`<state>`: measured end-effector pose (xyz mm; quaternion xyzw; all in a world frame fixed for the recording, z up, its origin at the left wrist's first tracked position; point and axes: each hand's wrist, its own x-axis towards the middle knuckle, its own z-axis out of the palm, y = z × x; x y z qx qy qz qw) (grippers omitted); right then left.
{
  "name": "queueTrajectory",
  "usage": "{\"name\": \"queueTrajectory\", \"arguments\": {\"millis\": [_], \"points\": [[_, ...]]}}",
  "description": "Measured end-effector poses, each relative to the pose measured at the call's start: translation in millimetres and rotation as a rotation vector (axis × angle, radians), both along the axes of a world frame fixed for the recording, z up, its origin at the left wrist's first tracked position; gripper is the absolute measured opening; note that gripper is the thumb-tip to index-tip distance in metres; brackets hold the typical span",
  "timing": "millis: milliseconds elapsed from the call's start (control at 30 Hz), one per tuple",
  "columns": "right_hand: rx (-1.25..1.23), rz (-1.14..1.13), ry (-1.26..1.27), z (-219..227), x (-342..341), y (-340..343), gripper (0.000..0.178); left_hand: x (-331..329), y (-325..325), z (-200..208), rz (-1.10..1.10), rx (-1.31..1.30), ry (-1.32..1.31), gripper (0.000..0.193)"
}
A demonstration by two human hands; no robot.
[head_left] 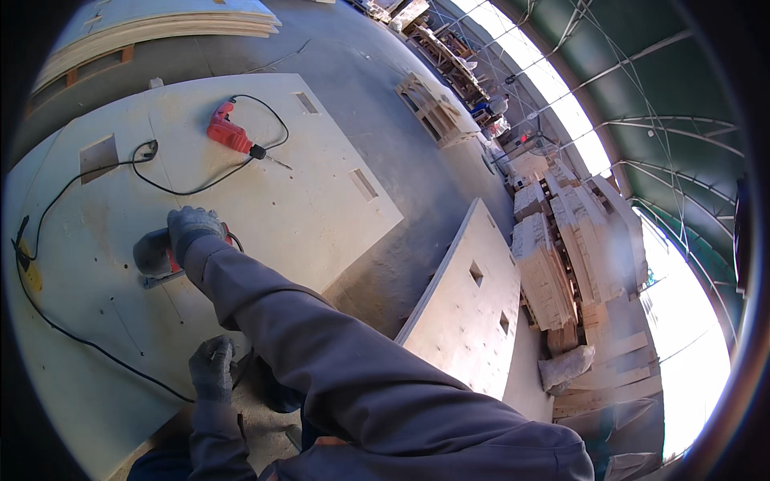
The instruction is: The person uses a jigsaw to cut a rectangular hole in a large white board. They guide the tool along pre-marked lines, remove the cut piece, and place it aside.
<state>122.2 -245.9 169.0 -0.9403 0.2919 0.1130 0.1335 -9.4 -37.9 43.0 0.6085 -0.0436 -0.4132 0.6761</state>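
Note:
My gloved right hand (195, 227) is closed over the handle of a red and dark-grey jigsaw (151, 253). Its flat metal base rests on a large pale plywood board (273, 200); the blade is hidden. Thin lines run across the wood near the saw. Lower down, at the board's near edge, my gloved left hand (212, 365) has its fingers curled; what they hold, if anything, is hidden. A black cord (104, 350) passes close by that hand. Farther up the board lies a red power drill (228, 135) with a long bit, its cord looped around it.
Rectangular holes (98, 158) pierce the board. A yellow item (32, 276) lies at its left side beside the cord. Stacked sheets (160, 30) stand at the far left. Another holed panel (473, 297) leans to the right, before piled timber (553, 256). A pallet (433, 108) stands farther off.

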Motion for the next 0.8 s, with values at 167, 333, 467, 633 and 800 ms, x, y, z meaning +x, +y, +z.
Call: {"name": "queueTrajectory", "arguments": {"millis": [167, 333, 467, 633, 800], "points": [[0.089, -0.003, 0.006, 19.3, 0.7, 4.3, 0.041, 33.2, 33.4, 49.0, 0.104, -0.007, -0.063, 0.015], [0.098, -0.01, -0.035, 1.8, -3.5, -6.4, 0.038, 62.9, 63.8, 126.3, 0.096, -0.008, -0.199, 0.014], [0.079, 0.003, -0.029, -5.8, -5.4, -13.3, 0.038, 95.7, 93.4, 145.5, 0.009, 0.005, -0.495, 0.016], [0.065, 0.024, -0.025, 10.3, -2.7, -3.6, 0.038, 99.1, 90.3, 146.5, 0.025, -0.012, -0.439, 0.015], [0.058, -0.013, 0.025, 10.0, 1.7, -0.3, 0.042, 84.5, 78.8, 140.0, -0.248, 0.09, -0.962, 0.016]]}}
